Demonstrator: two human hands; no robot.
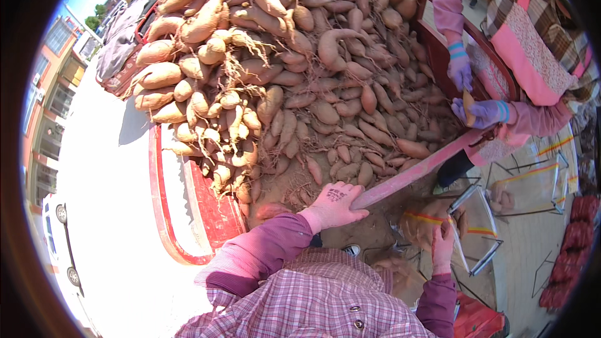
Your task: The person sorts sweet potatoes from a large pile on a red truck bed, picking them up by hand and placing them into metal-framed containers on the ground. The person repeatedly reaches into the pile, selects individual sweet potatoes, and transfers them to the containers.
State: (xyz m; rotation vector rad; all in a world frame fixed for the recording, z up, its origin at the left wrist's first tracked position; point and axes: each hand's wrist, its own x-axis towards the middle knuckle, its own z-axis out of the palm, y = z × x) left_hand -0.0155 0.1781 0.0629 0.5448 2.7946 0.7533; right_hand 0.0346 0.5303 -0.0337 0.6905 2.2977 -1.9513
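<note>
A large heap of sweet potatoes [300,75], many with stringy roots, fills a red metal truck bed. My left hand [335,204], in a pink glove, rests over the end of the bed's pink-red edge rail [413,171]. At the lower right my right hand [443,244], also in a pink glove, is at a clear plastic bag [427,225] with an orange stripe, held on a metal frame [476,230]. Whether its fingers grip the bag or something in it cannot be told. Sweet potatoes show through the plastic.
Across the rail a co-worker in purple gloves [483,112] holds one sweet potato [468,105]. Another framed clear bag [526,188] stands at right, beside filled red sacks [575,244]. A red side panel [218,216] bounds the bed at left. A white vehicle [56,234] is far left.
</note>
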